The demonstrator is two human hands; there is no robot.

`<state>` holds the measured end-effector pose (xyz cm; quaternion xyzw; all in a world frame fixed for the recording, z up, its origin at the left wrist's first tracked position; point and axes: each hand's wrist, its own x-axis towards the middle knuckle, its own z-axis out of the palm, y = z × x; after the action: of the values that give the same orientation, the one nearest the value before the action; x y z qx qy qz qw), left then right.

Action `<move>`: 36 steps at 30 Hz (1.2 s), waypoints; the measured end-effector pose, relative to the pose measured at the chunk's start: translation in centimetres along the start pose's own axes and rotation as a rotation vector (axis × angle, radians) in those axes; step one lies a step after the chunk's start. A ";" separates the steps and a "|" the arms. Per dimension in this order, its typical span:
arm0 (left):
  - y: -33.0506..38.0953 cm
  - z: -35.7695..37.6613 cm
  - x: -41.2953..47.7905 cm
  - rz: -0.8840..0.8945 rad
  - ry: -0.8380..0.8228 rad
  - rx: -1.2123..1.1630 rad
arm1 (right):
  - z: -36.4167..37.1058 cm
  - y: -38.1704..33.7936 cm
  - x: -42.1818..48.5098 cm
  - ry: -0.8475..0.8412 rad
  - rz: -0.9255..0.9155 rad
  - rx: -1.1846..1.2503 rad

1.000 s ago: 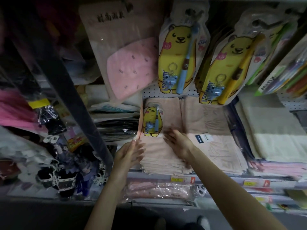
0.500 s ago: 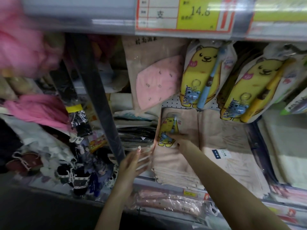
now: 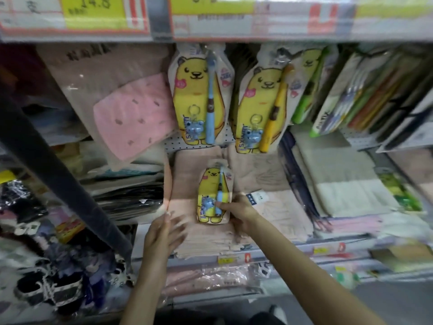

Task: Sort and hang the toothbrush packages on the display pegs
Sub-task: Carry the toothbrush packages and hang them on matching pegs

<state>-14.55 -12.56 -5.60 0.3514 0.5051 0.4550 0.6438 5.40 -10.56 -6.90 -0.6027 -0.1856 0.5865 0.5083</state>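
Note:
A small yellow bear toothbrush package point(image 3: 214, 195) with a blue brush rests on the pink folded towels point(image 3: 187, 174). My right hand point(image 3: 236, 213) grips its lower right edge, thumb on the front. My left hand point(image 3: 164, 233) hovers open just left of it, fingers spread, holding nothing. Two larger bear packages hang on pegs above: one with a blue brush point(image 3: 199, 99), one with a yellow brush point(image 3: 262, 109). More toothbrush packs point(image 3: 351, 97) hang edge-on at the right.
A pink cloth in a clear bag point(image 3: 133, 113) hangs to the left. A dark slanted post point(image 3: 58, 184) crosses the left side. Cream towels point(image 3: 339, 179) are stacked on the right. Price labels point(image 3: 93, 12) line the shelf edge above. Bagged goods crowd the lower left.
My right hand has closed on the small bear package and drawn it toward me over the towels. My view has tilted up and shifted right. My left hand stayed open beside it.

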 end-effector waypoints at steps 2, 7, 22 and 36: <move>-0.2 0.8 0.1 -0.010 0.013 -0.002 | -0.8 -0.3 -2.1 -0.044 -0.011 0.004; -0.5 2.6 0.0 -0.054 -0.075 0.029 | -3.0 0.1 -5.6 -0.179 -0.063 -0.165; 8.3 4.4 -4.4 0.277 -0.192 -0.020 | -0.1 -3.5 -10.4 -0.272 -0.677 -0.385; 15.2 8.0 -3.7 0.432 -0.333 -0.152 | 3.6 -7.7 -12.0 -0.147 -0.853 -0.132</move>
<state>-10.56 -10.81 11.41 0.4714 0.2701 0.5545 0.6304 2.19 -15.75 6.44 -0.4598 -0.4908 0.3522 0.6509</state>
